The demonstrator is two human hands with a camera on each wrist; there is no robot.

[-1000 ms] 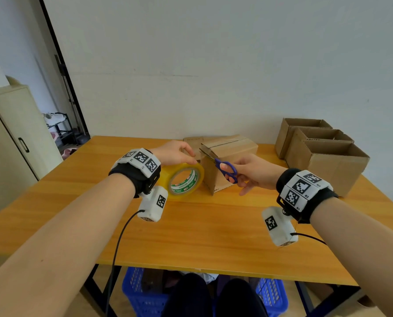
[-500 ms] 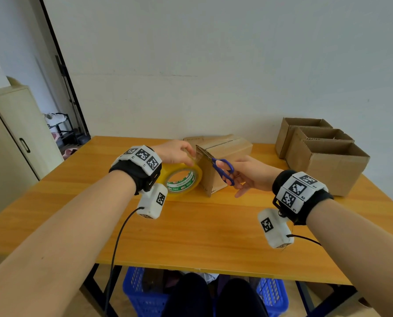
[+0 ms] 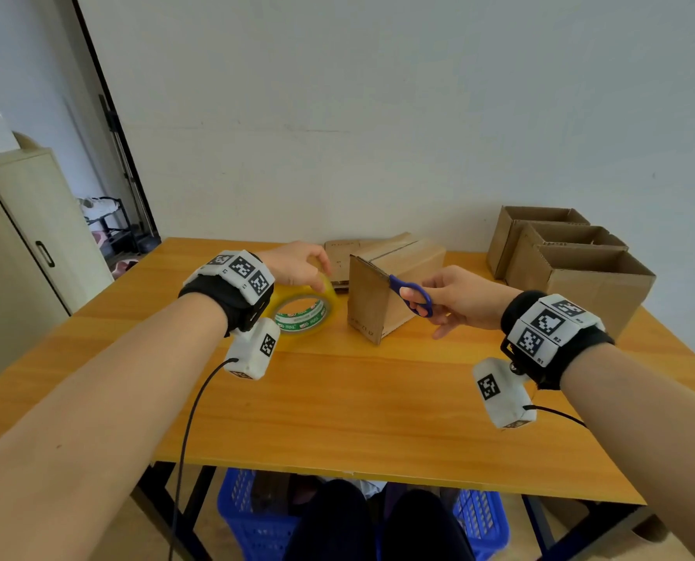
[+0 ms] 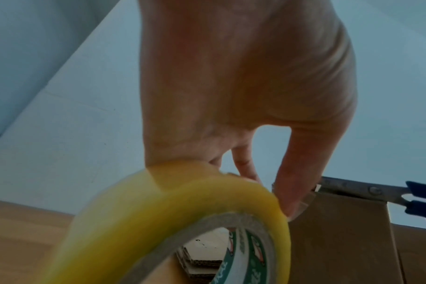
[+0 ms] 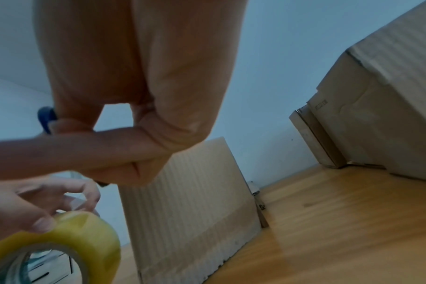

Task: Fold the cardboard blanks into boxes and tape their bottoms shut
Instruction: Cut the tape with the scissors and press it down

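Note:
A folded cardboard box [image 3: 382, 301] lies on its side mid-table, with a tape strip along its top seam. My left hand [image 3: 297, 267] grips the yellow tape roll [image 3: 303, 313] from above, just left of the box. In the left wrist view the roll [image 4: 182, 221] fills the foreground and the thumb tip [image 4: 294, 192] touches the box's upper corner. My right hand [image 3: 459, 297] holds blue-handled scissors [image 3: 412, 295], whose blades [image 4: 353, 189] lie along the box's top edge. The right wrist view shows the box [image 5: 195, 201] and the roll [image 5: 73, 240].
Three finished open boxes [image 3: 572, 257] stand in a row at the table's back right. Flat cardboard blanks [image 3: 343, 253] lie behind the tape roll. A cabinet [image 3: 22, 244] stands to the left. Blue baskets [image 3: 248, 516] sit under the wooden table [image 3: 337, 406].
The left hand has drawn the tape roll to the left, away from the box. The box's end face has turned more toward me, and the scissors have moved along its top edge.

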